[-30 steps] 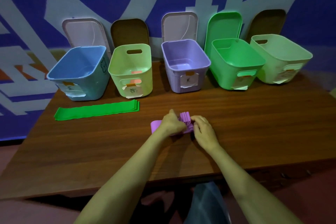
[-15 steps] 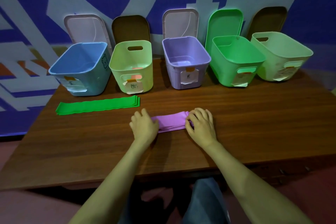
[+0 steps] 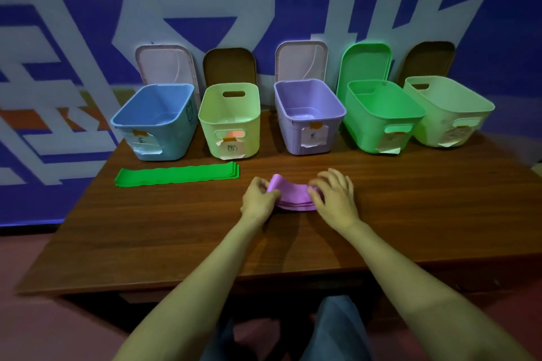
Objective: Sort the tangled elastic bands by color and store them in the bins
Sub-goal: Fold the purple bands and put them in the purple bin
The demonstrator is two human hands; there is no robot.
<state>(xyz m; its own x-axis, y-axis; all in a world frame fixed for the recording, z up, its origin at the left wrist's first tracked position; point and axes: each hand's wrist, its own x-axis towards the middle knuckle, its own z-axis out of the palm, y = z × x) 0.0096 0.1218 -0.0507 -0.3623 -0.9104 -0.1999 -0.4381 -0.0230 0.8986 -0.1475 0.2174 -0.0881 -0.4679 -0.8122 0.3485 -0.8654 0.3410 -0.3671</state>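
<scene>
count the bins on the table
5, in a row along the far edge: blue bin, yellow-green bin, purple bin, green bin, pale green bin.

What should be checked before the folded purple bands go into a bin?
1. Both hands on the purple bands: left hand and right hand each have a grip on an end: ok.
2. Stack folded neatly: left end curls up: not ok.
3. Purple bin open, lid off: ok.
4. Path to that bin clear across the table: ok.
5. Green bands stored: lying flat on the table: not ok.
6. Bin label text: cannot tell.
</scene>
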